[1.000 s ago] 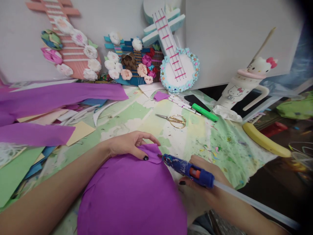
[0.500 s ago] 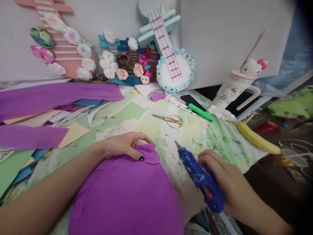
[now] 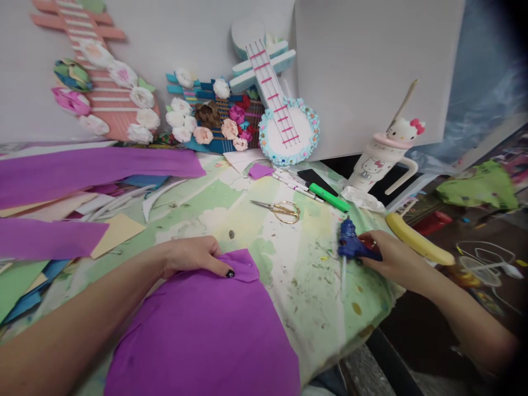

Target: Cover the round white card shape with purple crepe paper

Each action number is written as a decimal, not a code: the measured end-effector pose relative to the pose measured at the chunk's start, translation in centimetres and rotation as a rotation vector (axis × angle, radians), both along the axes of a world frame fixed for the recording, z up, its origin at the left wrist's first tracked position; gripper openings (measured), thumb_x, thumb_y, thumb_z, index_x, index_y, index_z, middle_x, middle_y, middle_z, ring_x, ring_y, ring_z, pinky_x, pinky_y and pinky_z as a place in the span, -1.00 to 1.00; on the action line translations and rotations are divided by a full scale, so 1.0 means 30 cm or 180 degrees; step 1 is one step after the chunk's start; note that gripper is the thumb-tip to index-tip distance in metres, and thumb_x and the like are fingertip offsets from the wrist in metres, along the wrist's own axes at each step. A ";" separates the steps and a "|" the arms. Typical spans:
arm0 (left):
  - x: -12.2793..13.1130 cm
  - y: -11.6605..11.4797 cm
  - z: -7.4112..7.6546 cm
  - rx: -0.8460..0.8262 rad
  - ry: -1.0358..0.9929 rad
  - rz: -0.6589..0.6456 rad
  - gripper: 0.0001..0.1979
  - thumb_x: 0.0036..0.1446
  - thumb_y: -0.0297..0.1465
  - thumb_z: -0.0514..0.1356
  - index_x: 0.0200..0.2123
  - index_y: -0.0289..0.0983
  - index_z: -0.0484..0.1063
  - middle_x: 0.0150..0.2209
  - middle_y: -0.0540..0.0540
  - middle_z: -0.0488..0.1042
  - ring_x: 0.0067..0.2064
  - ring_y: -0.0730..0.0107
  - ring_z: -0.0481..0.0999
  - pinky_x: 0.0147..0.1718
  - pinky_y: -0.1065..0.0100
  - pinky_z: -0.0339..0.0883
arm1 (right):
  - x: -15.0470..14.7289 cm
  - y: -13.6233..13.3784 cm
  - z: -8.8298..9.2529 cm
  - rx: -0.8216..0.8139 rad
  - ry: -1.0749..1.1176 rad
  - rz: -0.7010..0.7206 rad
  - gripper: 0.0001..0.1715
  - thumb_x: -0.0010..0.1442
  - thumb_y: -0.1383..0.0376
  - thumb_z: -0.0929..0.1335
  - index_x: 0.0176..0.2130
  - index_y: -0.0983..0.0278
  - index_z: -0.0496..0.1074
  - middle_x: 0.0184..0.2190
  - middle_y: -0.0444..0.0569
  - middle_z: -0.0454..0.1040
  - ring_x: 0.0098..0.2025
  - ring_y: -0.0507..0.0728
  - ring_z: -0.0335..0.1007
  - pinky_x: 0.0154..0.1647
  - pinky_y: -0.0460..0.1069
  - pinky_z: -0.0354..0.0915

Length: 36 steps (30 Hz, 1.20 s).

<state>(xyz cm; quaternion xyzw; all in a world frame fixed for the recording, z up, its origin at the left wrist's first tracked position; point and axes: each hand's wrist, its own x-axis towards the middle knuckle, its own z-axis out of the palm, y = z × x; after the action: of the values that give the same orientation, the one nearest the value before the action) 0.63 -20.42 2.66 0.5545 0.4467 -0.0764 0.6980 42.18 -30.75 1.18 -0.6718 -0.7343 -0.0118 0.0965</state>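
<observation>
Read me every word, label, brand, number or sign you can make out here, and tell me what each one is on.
No word, brand, number or sign can be read here.
White cup: a cartoon cat picture; any lettering is too small to read.
Blue glue gun: no legible marking.
Green pen-shaped tool: any print is too small to read.
Purple piece: no writing visible.

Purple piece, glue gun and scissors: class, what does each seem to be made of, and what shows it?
Purple piece: matte, likely paper or thin fabric, judging by its creases and folded edge.
Glue gun: probably hard plastic, from its blue, moulded-looking body.
Scissors: apparently metal, with silvery blades and shiny gold-toned loops.
</observation>
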 end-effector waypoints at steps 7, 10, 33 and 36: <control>-0.018 -0.047 0.015 0.0868 0.0430 0.0138 -0.62 -0.12 -0.06 0.29 -0.50 -0.30 0.53 -0.57 -0.05 0.45 -0.57 0.45 0.36 -0.61 0.47 0.16 | -0.254 0.016 0.149 0.0297 0.0388 0.0496 -0.66 0.19 0.19 0.21 -0.12 0.32 0.37 -0.26 0.15 0.47 -0.37 0.17 0.39 -0.36 0.08 0.29; -0.019 -0.061 0.019 0.1275 0.0585 0.0099 -0.58 -0.12 -0.03 0.26 -0.53 -0.33 0.49 -0.59 -0.02 0.38 -0.58 0.50 0.27 -0.63 0.49 0.06 | -0.455 0.067 0.182 -0.0684 0.1282 0.1224 -0.73 0.23 0.22 0.22 -0.19 0.27 0.43 -0.30 0.01 0.51 -0.33 0.08 0.42 -0.31 -0.02 0.29; -0.020 -0.056 0.013 0.1398 0.0629 0.0015 -0.61 -0.13 -0.06 0.23 -0.55 -0.30 0.42 -0.63 0.05 0.18 -0.58 0.51 0.11 -0.61 0.42 -0.07 | -0.774 0.180 0.155 -0.0923 0.1169 0.1695 -0.63 0.16 0.43 0.22 -0.65 0.33 0.19 -0.70 -0.22 0.13 -0.59 -0.10 -0.04 -0.54 -0.07 -0.15; -0.022 -0.060 0.017 0.1501 0.0616 -0.0014 -0.61 -0.13 -0.05 0.22 -0.58 -0.30 0.40 -0.64 0.06 0.15 -0.58 0.51 0.08 -0.61 0.41 -0.08 | -0.779 0.161 0.161 -0.0929 0.0994 0.1682 -0.66 0.18 0.43 0.22 -0.61 0.34 0.25 -0.69 -0.21 0.21 -0.59 -0.10 0.00 -0.53 -0.07 -0.15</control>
<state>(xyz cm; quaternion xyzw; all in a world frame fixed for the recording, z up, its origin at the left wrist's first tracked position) -0.03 -22.21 3.17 0.6931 0.5156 -0.0244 0.5032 18.81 -25.93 6.02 -0.4588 -0.8533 0.2218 0.1103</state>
